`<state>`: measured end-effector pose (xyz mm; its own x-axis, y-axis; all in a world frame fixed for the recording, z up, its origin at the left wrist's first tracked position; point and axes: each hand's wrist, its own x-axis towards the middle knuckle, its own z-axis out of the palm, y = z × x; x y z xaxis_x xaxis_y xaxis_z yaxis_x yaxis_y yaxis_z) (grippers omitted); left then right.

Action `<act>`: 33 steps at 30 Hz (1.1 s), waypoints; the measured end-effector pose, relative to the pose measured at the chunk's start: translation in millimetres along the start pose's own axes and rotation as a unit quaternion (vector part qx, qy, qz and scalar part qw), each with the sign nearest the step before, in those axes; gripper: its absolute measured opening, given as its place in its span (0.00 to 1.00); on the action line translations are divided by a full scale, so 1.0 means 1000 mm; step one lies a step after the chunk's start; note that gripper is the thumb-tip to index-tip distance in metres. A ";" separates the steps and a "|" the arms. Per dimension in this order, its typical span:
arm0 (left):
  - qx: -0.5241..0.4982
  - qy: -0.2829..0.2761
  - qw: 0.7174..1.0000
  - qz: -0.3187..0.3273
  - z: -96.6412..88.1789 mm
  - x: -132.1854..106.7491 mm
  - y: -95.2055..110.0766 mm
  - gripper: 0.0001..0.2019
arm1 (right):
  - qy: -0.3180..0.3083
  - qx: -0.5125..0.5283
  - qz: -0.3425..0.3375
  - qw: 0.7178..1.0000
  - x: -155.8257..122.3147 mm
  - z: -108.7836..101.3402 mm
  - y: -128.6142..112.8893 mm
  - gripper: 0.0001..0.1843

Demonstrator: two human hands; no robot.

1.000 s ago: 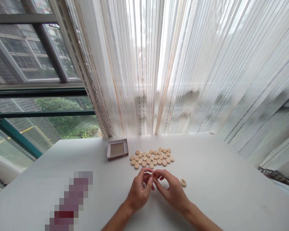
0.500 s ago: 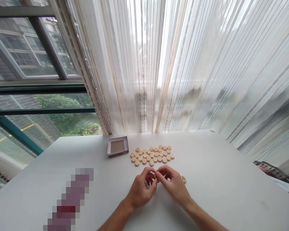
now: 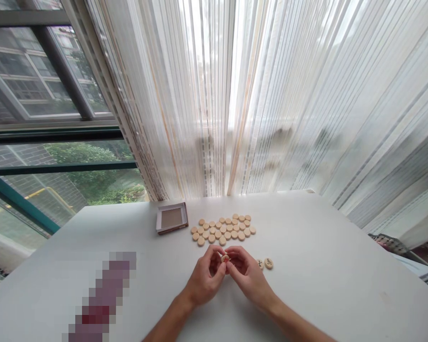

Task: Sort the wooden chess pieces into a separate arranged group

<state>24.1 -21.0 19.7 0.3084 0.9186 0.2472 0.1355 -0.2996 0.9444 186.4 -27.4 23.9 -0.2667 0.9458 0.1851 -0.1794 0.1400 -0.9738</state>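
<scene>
Wooden disc (image 3: 226, 259), red-marked: clamped between fingers of left hand (image 3: 204, 281) and right hand (image 3: 252, 278), over white worktop (image 3: 328, 285) extending broadly rightward; far edge along striped curtain (image 3: 217, 104); window (image 3: 59, 71) at left.

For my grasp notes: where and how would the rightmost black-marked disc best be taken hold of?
Probably pinch the rightmost disc by its near and far rim, coming from above right: it lies flat, and another marked disc sits close on its left.

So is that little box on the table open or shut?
Open: you can see straight into the box, down to its brown bottom.
</scene>
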 end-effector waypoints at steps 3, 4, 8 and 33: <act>-0.017 0.017 1.000 -0.020 0.000 0.001 -0.003 0.08 | -0.006 0.002 -0.011 1.000 -0.001 0.003 0.003 0.13; -0.024 0.021 0.999 -0.025 0.000 0.001 -0.003 0.08 | -0.009 -0.001 -0.015 1.000 -0.002 0.003 0.003 0.12; -0.052 0.022 0.998 -0.028 0.001 0.002 -0.005 0.09 | -0.013 -0.017 -0.019 1.000 -0.001 0.004 0.004 0.11; 0.062 -0.011 0.998 0.030 -0.008 0.001 0.002 0.08 | 0.054 -0.024 -0.004 0.998 0.003 -0.003 0.000 0.12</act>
<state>17.4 -18.3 23.2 0.3389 0.8931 0.2959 0.2322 -0.3842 0.8936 188.2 -23.4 24.3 -0.1618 0.9701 0.1806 -0.1356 0.1595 -0.9779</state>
